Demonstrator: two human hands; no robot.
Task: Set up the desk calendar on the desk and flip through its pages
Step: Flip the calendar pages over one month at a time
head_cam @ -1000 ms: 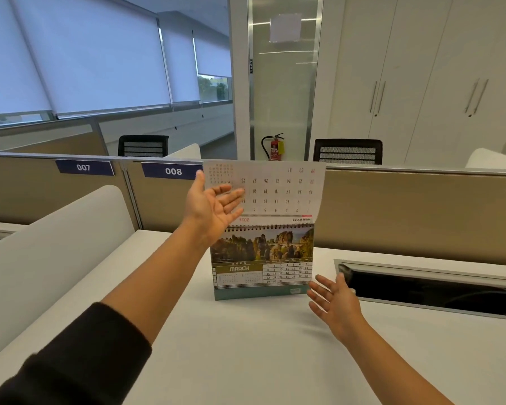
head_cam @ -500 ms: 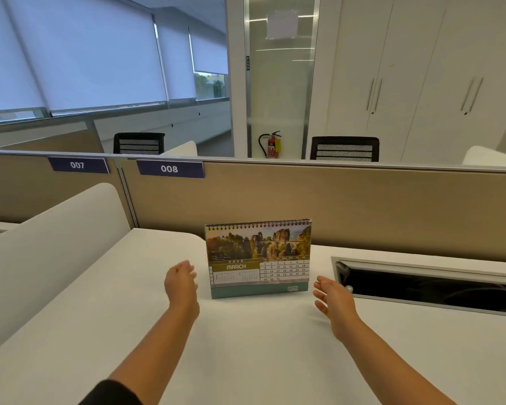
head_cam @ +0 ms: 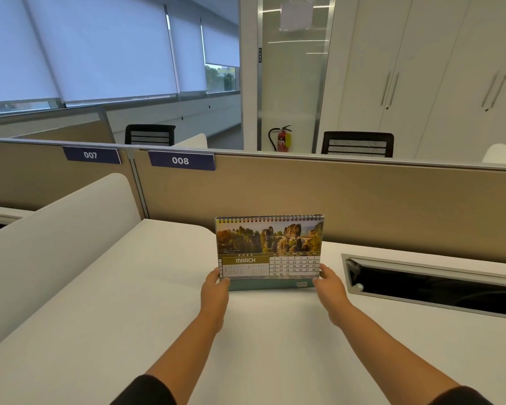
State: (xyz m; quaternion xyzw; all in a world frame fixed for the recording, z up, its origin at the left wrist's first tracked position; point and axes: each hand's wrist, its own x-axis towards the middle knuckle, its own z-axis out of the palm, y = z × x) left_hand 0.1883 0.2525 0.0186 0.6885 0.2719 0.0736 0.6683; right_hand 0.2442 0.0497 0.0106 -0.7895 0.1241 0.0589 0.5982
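Note:
A spiral-bound desk calendar (head_cam: 269, 244) stands upright on the white desk (head_cam: 158, 302), close to the beige partition. It shows the March page with a photo of rocks and forest above a date grid. My left hand (head_cam: 215, 287) grips its lower left corner. My right hand (head_cam: 330, 286) grips its lower right corner. Both thumbs lie on the front of the page, and the fingers behind the calendar are hidden.
A beige partition (head_cam: 348, 200) with labels 007 and 008 runs behind the desk. An open cable tray (head_cam: 433, 283) is sunk into the desk at the right. A white curved divider (head_cam: 50, 235) borders the left side. Black chairs and a fire extinguisher (head_cam: 282, 138) stand beyond.
The previous page went over the top and the March page now shows fully. Both hands dropped to the desk, then closed in on the calendar's lower corners.

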